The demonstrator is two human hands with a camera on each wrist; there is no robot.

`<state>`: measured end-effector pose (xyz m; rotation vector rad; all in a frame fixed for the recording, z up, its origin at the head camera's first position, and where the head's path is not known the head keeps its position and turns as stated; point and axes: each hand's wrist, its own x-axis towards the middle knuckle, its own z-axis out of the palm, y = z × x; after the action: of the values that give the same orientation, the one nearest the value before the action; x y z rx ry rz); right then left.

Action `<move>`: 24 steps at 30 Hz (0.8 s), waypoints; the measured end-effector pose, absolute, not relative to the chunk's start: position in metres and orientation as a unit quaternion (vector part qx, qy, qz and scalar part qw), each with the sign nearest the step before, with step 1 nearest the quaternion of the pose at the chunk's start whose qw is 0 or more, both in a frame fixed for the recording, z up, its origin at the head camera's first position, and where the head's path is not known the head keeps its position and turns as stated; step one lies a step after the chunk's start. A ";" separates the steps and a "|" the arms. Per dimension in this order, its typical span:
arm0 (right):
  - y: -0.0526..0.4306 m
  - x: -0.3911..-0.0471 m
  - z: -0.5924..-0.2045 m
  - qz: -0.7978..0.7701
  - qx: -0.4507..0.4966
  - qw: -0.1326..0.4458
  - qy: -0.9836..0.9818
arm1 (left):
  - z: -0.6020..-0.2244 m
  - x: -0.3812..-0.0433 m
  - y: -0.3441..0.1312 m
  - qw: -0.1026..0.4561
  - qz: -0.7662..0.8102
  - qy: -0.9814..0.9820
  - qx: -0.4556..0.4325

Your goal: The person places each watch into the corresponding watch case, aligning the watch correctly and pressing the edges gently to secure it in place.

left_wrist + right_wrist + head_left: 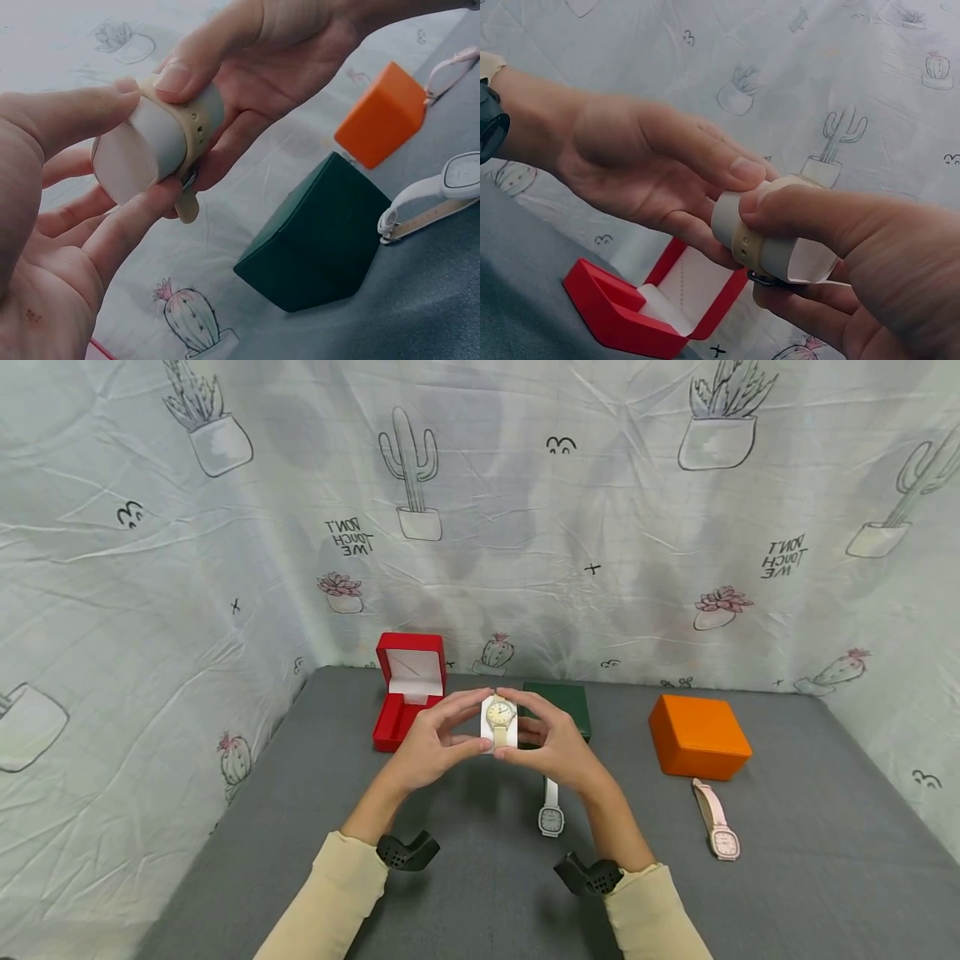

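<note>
Both hands hold up a white watch cushion [131,161] with a cream-strapped wristwatch [500,713] wrapped around it. The round dial faces the head camera. My left hand [429,745] pinches the cushion's left end between thumb and fingers. On the other end, the fingers and thumb of my right hand [558,745] grip the cushion and the strap. In the left wrist view the punched strap [193,124] circles the roll, its tip sticking out below. The buckle [761,277] shows in the right wrist view, partly covered by fingers.
An open red watch box [388,723] stands at the back left. Behind the right hand is a green box [573,703], with a white watch [551,820] in front. To the right, an orange box [699,739] has a pink watch [724,842] before it. Printed cloth lines the grey table's back.
</note>
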<state>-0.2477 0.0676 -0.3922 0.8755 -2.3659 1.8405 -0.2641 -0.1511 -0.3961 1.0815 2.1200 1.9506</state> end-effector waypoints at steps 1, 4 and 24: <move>0.067 -0.248 -0.392 0.587 0.279 0.011 -0.760 | -0.396 -0.264 -0.151 0.031 0.634 0.689 0.349; 0.067 -0.248 -0.392 0.584 0.273 0.012 -0.764 | -0.395 -0.264 -0.151 0.028 0.629 0.695 0.348; 0.068 -0.252 -0.395 0.577 0.282 0.005 -0.766 | -0.386 -0.259 -0.153 -0.099 0.458 0.790 0.395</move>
<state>-0.2522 0.0676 -0.3953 0.8827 -2.3997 1.8075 -0.2585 -0.1534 -0.3865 1.3251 2.6517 1.5366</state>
